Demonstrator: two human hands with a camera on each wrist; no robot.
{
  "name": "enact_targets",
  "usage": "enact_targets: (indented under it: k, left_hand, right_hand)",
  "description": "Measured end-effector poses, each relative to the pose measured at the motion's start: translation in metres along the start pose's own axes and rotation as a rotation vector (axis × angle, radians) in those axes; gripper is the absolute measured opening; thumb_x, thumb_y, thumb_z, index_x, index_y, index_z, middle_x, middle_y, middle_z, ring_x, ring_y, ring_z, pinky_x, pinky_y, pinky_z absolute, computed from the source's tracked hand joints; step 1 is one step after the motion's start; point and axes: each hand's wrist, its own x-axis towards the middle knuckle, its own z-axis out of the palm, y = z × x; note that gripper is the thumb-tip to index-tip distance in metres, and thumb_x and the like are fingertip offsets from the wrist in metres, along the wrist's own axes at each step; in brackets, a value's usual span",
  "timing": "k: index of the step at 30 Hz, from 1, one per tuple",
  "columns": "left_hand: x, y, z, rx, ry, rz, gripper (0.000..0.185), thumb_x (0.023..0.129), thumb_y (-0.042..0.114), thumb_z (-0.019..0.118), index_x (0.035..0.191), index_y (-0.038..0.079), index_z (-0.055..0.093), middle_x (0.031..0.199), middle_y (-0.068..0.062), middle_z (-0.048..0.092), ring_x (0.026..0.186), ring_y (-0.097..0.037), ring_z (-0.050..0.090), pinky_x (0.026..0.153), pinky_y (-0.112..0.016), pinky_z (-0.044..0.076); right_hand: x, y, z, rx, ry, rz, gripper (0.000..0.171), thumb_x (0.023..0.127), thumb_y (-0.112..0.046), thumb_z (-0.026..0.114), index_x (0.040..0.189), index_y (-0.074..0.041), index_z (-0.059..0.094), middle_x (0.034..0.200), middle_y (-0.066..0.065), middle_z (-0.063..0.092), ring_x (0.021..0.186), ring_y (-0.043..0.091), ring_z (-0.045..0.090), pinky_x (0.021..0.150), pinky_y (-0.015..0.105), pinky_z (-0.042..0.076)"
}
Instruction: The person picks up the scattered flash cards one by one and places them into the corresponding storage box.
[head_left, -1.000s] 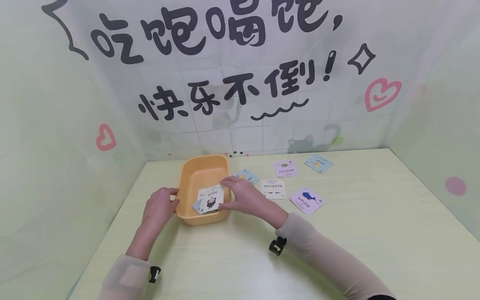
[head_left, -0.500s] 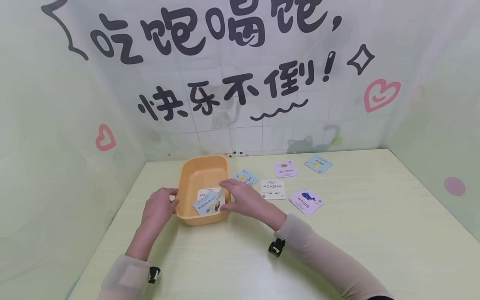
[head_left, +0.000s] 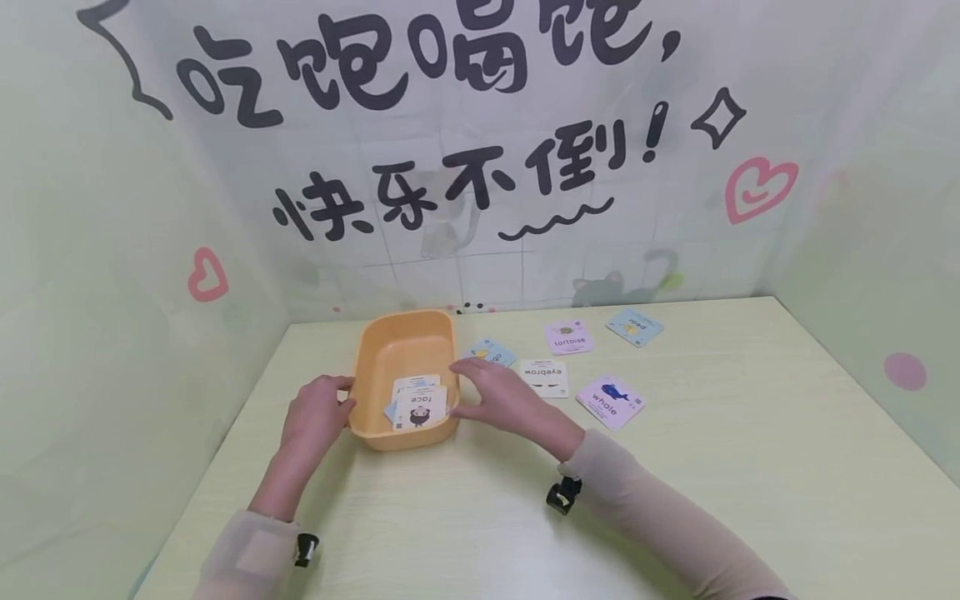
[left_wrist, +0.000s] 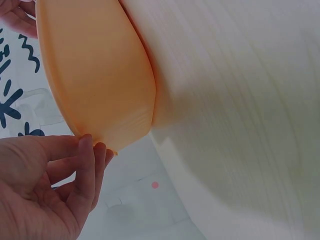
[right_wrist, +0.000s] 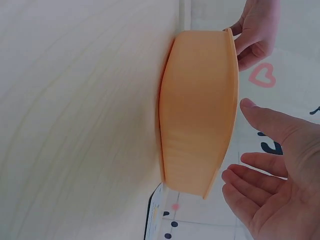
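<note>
An orange plastic bin stands on the table's left side. My left hand pinches the bin's left rim between thumb and fingers, plain in the left wrist view, where the hand grips a corner of the rim. Inside the bin, a white "face" card lies on top of a blue card and another white card, which it partly covers. My right hand is at the right rim, thumb and fingers apart. In the right wrist view that hand holds nothing, beside the bin's wall.
Right of the bin lie a blue card partly behind my right hand, a tortoise card, a pear card, an eyebrow card and a whale card. A printed cloth hangs along the table's back.
My right hand has let go of the "face" card, which now lies flat over the pineapple card in the bin. The hand has drawn back slightly right. The left hand stays on the rim.
</note>
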Motion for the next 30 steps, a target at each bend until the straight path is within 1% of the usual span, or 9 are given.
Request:
enact_targets:
  k: [7, 13, 17, 20, 27, 30]
  left_hand:
    - [-0.001, 0.0, 0.0, 0.005, -0.002, -0.003, 0.041, 0.096, 0.006, 0.061, 0.134, -0.007, 0.057, 0.127, -0.029, 0.061, 0.063, -0.014, 0.065, 0.052, -0.026, 0.048]
    - [-0.001, 0.001, -0.001, 0.004, -0.006, -0.01, 0.041, 0.096, 0.006, 0.061, 0.135, -0.007, 0.056, 0.128, -0.029, 0.061, 0.064, -0.014, 0.065, 0.053, -0.026, 0.048]
    - [0.0, 0.001, -0.001, 0.001, -0.008, -0.011, 0.042, 0.096, 0.005, 0.061, 0.135, -0.007, 0.056, 0.129, -0.03, 0.06, 0.064, -0.014, 0.065, 0.053, -0.026, 0.048]
    - [0.0, 0.002, -0.002, 0.003, -0.01, -0.013, 0.042, 0.096, 0.005, 0.061, 0.135, -0.007, 0.055, 0.129, -0.031, 0.059, 0.064, -0.014, 0.065, 0.053, -0.027, 0.048]
    - [0.001, 0.003, -0.003, 0.005, -0.021, -0.027, 0.042, 0.096, 0.006, 0.06, 0.136, -0.007, 0.055, 0.13, -0.031, 0.059, 0.065, -0.015, 0.065, 0.053, -0.027, 0.048]
    - [0.001, 0.003, -0.002, 0.002, -0.021, -0.026, 0.042, 0.097, 0.006, 0.06, 0.136, -0.007, 0.055, 0.127, -0.03, 0.061, 0.064, -0.014, 0.065, 0.053, -0.027, 0.048]
  right_hand:
    - [-0.005, 0.009, -0.003, 0.032, 0.024, 0.026, 0.069, 0.085, -0.039, 0.078, 0.142, -0.007, 0.053, 0.146, 0.01, 0.055, 0.137, 0.028, 0.051, 0.114, 0.043, 0.042]
    - [-0.011, 0.015, -0.008, 0.049, 0.023, 0.077, 0.069, 0.084, -0.033, 0.08, 0.142, -0.007, 0.053, 0.149, 0.012, 0.053, 0.14, 0.029, 0.048, 0.115, 0.044, 0.041]
    - [-0.014, 0.022, -0.009, 0.059, 0.027, 0.103, 0.069, 0.084, -0.031, 0.08, 0.143, -0.007, 0.053, 0.149, 0.012, 0.052, 0.141, 0.029, 0.047, 0.115, 0.045, 0.04]
    - [-0.017, 0.027, -0.01, 0.055, 0.036, 0.112, 0.068, 0.084, -0.032, 0.08, 0.142, -0.006, 0.053, 0.147, 0.012, 0.054, 0.139, 0.029, 0.049, 0.115, 0.044, 0.041]
    - [-0.025, 0.039, -0.015, 0.033, 0.052, 0.156, 0.069, 0.084, -0.038, 0.079, 0.14, -0.007, 0.055, 0.144, 0.013, 0.057, 0.133, 0.03, 0.054, 0.109, 0.045, 0.046]
    - [-0.029, 0.043, -0.017, 0.039, 0.051, 0.179, 0.071, 0.083, -0.04, 0.079, 0.141, -0.007, 0.054, 0.145, 0.013, 0.056, 0.132, 0.03, 0.055, 0.108, 0.045, 0.047]
